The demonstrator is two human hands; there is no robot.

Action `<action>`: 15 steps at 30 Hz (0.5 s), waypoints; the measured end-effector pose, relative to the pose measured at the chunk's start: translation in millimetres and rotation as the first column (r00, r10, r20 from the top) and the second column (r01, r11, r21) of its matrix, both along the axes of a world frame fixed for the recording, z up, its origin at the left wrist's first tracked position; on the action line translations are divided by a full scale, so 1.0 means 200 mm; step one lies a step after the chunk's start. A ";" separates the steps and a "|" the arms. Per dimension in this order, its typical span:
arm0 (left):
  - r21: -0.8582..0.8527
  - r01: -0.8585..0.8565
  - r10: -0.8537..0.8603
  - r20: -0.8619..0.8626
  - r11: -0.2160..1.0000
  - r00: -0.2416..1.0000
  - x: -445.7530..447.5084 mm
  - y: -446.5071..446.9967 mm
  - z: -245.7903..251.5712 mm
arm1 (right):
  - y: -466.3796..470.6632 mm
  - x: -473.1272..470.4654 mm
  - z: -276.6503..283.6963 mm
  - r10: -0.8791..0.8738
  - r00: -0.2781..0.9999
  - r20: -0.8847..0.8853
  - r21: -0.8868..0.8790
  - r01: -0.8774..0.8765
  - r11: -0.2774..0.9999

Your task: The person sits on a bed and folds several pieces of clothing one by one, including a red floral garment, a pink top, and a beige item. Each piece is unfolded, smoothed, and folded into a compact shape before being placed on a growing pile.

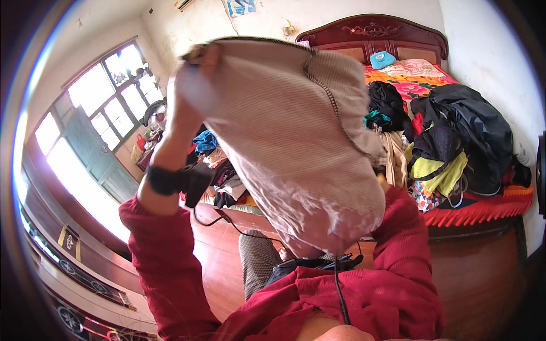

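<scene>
A pale beige-pink, finely ribbed garment [290,128] hangs spread in the air before me. Dark overlock stitching runs along its top edge and down one side seam, so its inside seems to face me. My left hand [197,79], blurred, grips the upper left corner; a black band [170,179] with a dark device circles that wrist. The cloth hides most of my right hand, leaving only a sliver near the wrist [383,182] at the garment's right edge. What those fingers do is out of sight.
Beyond the garment stands a bed with a carved wooden headboard [375,32]. Dark and yellow-green clothes [439,166] lie heaped on its right side, and another clothes pile [224,174] lies left. A cable [337,290] runs down my front. A teal door [100,149] is at left.
</scene>
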State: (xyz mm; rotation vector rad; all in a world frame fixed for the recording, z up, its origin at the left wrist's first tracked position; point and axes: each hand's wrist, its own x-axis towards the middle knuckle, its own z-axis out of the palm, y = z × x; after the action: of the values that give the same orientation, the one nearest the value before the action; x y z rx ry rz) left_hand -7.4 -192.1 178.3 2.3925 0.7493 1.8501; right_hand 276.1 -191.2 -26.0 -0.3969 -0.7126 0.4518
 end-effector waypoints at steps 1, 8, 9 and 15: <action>-0.035 -0.053 0.051 -0.041 0.998 0.998 0.05 0.09 -0.02 | 0.01 -0.08 -0.03 0.142 0.989 0.042 -0.042 -0.140 0.989; -0.319 -0.254 0.057 -0.516 0.913 0.855 0.06 0.55 -0.40 | -0.10 -0.42 -0.17 0.596 0.715 0.364 -0.300 -0.516 0.802; -0.433 -0.262 0.007 -0.508 0.863 0.862 0.05 0.57 -0.44 | -0.12 -0.43 -0.17 0.610 0.694 0.382 -0.319 -0.520 0.792; -0.775 0.141 -0.330 -0.092 0.616 0.939 -0.09 0.51 -0.75 | -0.16 -0.43 -0.22 0.663 0.630 0.405 -0.395 -0.533 0.748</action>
State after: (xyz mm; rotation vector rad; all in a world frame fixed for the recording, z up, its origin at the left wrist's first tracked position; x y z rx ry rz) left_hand -25.2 -90.3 28.4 1.9841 0.9243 0.8676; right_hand 191.0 -223.9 -70.0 -0.5122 -1.3561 1.1136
